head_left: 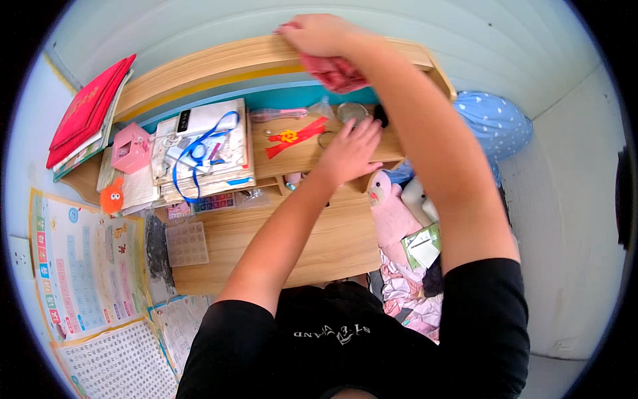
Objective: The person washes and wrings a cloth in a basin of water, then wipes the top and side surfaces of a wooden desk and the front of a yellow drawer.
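At the top of the wooden shelf, my right hand is closed round a red-pink cloth. The cloth hangs down over the front of the top board. Lower down, my left hand rests on the shelf's middle board with fingers stretched out, holding nothing. Just beyond its fingertips sit a round clear dish and a small black object, partly hidden by my right arm. A red ribbon ornament with a yellow knot lies to the left of this hand.
Stacked books and papers with a white power bank and blue lanyard stand on the left. Beside them are a pink box and red folders. A clear compartment box lies on the desk; plush toys crowd the right.
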`<act>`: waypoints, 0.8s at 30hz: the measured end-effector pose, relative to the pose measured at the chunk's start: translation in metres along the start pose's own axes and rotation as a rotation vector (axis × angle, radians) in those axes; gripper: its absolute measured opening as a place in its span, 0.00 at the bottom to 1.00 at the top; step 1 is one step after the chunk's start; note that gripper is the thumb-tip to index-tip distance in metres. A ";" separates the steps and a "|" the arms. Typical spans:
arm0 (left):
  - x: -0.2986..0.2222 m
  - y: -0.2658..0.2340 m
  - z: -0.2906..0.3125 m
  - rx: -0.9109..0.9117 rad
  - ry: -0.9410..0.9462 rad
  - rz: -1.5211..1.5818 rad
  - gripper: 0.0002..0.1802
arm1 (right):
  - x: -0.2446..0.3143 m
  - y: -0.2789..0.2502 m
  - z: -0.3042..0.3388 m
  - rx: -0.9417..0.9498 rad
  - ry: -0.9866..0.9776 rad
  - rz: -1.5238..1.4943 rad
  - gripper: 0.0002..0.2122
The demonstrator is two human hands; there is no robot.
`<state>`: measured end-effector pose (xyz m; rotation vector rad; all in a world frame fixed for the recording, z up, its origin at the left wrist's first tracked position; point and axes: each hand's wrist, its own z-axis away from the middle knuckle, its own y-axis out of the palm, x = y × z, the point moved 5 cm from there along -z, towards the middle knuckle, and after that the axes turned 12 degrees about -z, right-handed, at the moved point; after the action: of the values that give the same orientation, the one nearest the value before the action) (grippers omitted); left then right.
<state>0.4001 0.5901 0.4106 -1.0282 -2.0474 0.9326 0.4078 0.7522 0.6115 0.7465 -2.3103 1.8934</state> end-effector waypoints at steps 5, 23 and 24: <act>-0.008 -0.004 -0.007 -0.062 0.018 0.000 0.43 | -0.177 -0.082 0.070 0.087 0.036 0.193 0.23; -0.019 0.001 -0.030 0.153 0.055 -0.055 0.44 | -0.242 0.097 0.251 -0.563 0.018 -1.616 0.31; -0.019 0.002 -0.030 0.161 0.055 -0.059 0.43 | -0.251 0.126 0.258 -0.521 0.083 -1.678 0.32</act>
<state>0.4332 0.5843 0.4201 -0.8929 -1.9131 1.0089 0.6434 0.6079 0.3484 1.5981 -1.0380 0.4885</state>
